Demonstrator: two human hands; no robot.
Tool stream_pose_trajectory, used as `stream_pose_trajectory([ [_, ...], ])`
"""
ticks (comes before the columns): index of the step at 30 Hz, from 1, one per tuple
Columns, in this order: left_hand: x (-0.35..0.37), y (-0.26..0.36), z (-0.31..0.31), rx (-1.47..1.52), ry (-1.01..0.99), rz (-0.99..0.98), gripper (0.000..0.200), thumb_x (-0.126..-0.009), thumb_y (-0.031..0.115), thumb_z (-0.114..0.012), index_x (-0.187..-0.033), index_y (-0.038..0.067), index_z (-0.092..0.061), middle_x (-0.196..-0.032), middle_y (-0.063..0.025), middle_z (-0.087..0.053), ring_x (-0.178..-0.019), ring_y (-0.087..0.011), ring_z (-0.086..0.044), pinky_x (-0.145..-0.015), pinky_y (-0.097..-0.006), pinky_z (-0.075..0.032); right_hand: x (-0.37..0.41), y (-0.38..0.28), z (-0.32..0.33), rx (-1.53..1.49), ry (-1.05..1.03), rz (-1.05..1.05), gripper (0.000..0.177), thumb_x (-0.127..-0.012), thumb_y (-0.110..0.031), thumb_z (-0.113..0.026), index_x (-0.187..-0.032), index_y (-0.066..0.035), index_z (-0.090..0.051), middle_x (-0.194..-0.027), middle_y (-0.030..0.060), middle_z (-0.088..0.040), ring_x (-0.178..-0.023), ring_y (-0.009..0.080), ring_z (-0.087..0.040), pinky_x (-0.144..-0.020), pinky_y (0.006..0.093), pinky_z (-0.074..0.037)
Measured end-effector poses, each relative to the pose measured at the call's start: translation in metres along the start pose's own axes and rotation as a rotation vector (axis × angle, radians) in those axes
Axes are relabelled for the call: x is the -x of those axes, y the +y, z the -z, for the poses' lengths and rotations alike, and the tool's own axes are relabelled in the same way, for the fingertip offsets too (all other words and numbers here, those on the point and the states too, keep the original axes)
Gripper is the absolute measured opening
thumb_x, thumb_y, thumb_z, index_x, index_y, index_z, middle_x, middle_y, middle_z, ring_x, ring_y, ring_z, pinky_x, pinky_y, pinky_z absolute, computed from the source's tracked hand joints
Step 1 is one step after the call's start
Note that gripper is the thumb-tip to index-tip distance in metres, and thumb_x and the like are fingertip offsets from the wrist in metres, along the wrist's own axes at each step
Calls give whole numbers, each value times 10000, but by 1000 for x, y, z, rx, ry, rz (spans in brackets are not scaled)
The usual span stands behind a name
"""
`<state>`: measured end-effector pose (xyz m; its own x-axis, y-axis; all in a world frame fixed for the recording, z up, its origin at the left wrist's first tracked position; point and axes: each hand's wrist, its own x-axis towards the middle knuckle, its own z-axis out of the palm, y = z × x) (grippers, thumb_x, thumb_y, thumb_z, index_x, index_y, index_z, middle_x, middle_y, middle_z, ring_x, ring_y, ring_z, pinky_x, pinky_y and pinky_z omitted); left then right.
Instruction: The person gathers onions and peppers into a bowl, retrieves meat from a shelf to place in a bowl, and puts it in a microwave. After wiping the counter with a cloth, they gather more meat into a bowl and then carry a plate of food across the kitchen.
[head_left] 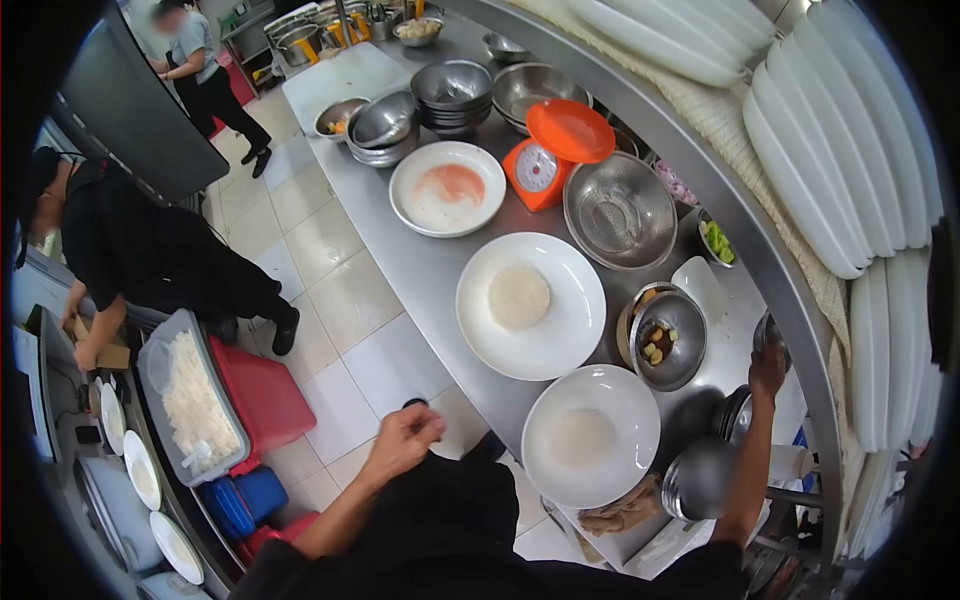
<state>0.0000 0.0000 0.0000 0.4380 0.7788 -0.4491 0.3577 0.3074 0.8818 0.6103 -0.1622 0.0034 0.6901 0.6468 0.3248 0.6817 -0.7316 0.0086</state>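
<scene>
Right hand (767, 372) reaches to a small metal bowl (772, 330) at the far right of the steel counter (420, 262), its fingers partly curled at the rim; whether they grip it, I cannot tell. Left hand (405, 440) is loosely closed beside the counter, with nothing seen in it. The small bowl looks light and stiff, hard to dent but probably slippery if wet or greasy, so it is best pinched by the rim.
</scene>
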Motion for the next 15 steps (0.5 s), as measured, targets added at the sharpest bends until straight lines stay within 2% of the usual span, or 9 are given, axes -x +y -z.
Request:
stream_pose_trajectory([
  [1,-13,9,-9,32,-48,-43,176,-857,173,-606,-882,-1,-608,-734,-60,-618,-676,-112,-587,-630,-259,-472,20,-16,20,-32,56,85,238,-723,-152,-666,-894,-24,-561,-931,170,-590,-913,354,-537,-810,421,-438],
  [2,-28,19,-20,39,-115,-73,190,-862,183,-600,-899,-3,-602,-739,-56,-613,-671,-108,-581,-623,-256,-468,40,-43,59,-78,-75,73,184,-730,-120,-653,-849,-18,-556,-866,147,-578,-849,342,-530,-767,391,-447],
  [3,-32,41,-19,103,-214,-165,204,-867,193,-594,-915,-5,-597,-744,-52,-608,-666,-104,-576,-616,-253,-465,60,-82,143,-69,-137,68,133,-736,-89,-639,-803,-13,-552,-800,125,-566,-785,329,-523,-724,360,-456],
  [5,-28,83,-23,144,-371,-159,224,-870,231,-602,-932,16,-594,-756,-32,-608,-703,-112,-596,-570,-234,-465,131,-124,159,-447,-28,169,96,-702,-29,-625,-773,-17,-562,-760,105,-543,-742,305,-507,-682,337,-442],
  [6,-29,100,-28,187,-441,-142,222,-862,240,-611,-914,25,-587,-739,-31,-599,-687,-110,-594,-556,-239,-466,164,-149,174,-548,-11,245,102,-680,-1,-619,-769,-22,-573,-750,97,-536,-732,293,-505,-669,330,-436],
  [7,-31,111,-34,239,-534,-129,223,-854,249,-621,-897,34,-580,-721,-31,-591,-672,-109,-592,-542,-244,-467,187,-186,206,-469,-59,364,152,-647,23,-614,-787,-33,-596,-762,91,-539,-746,283,-512,-673,332,-432],
  [10,-33,128,-42,250,-734,-24,312,-824,326,-656,-808,34,-548,-684,-46,-570,-558,-107,-576,-449,-248,-450,248,-257,245,-445,-254,446,329,-564,-28,-650,-887,-89,-645,-805,47,-547,-806,248,-525,-712,357,-414],
  [12,-29,119,-41,76,-784,-102,254,-801,245,-666,-759,22,-551,-600,-40,-545,-440,-104,-517,-367,-242,-407,286,-282,245,-460,-345,482,394,-554,-40,-640,-942,-104,-613,-860,17,-508,-861,218,-506,-763,359,-404],
  [15,-19,92,-29,132,-795,-33,94,-708,46,-594,-645,19,-531,-527,-37,-515,-386,-102,-473,-335,-233,-371,325,-300,243,-476,-359,408,365,-574,-35,-643,-932,-100,-615,-916,21,-530,-885,227,-509,-785,362,-409],
])
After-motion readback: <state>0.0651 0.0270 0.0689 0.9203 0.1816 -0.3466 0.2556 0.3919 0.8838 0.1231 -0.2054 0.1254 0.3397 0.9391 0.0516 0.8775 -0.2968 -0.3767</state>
